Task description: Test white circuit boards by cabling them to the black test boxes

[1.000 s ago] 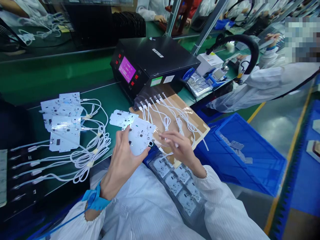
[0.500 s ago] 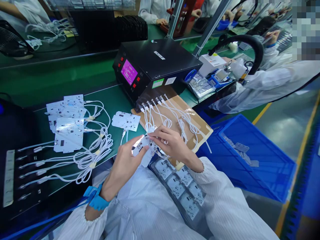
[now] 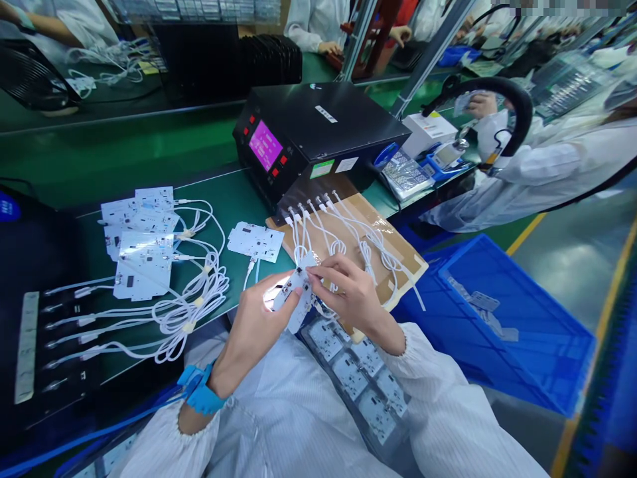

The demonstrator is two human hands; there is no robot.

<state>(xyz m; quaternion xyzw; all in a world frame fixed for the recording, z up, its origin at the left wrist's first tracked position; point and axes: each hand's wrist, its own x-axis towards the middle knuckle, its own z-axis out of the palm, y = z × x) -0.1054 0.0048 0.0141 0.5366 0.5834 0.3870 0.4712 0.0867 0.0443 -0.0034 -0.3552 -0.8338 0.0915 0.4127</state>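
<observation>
A white circuit board (image 3: pixel 297 317) is held tilted over my lap. My left hand (image 3: pixel 256 325) grips it from the left, thumb across its face, and a blue wrist strap (image 3: pixel 203 390) circles that wrist. Fingers of my right hand (image 3: pixel 351 292) are pinched together at the board's upper right edge; whether they hold some small part there is hidden. Beside the board's right edge, a white cable plug (image 3: pixel 318 307) shows under my right hand. A second circuit board (image 3: pixel 255 241) lies on the green bench just beyond my left hand, with a cable plugged into its near edge.
A black tester (image 3: pixel 318 126) with a lit screen stands behind, its white cables (image 3: pixel 365 255) trailing over cardboard (image 3: pixel 415 265). Several cabled boards (image 3: pixel 144 265) lie at left. A tray of boards (image 3: pixel 348 372) rests by my lap. A blue bin (image 3: pixel 527 372) stands at right.
The board has turned more upright in my hands, and my right fingers have shifted along its upper right edge. The view has moved slightly. A co-worker's hand at right has risen.
</observation>
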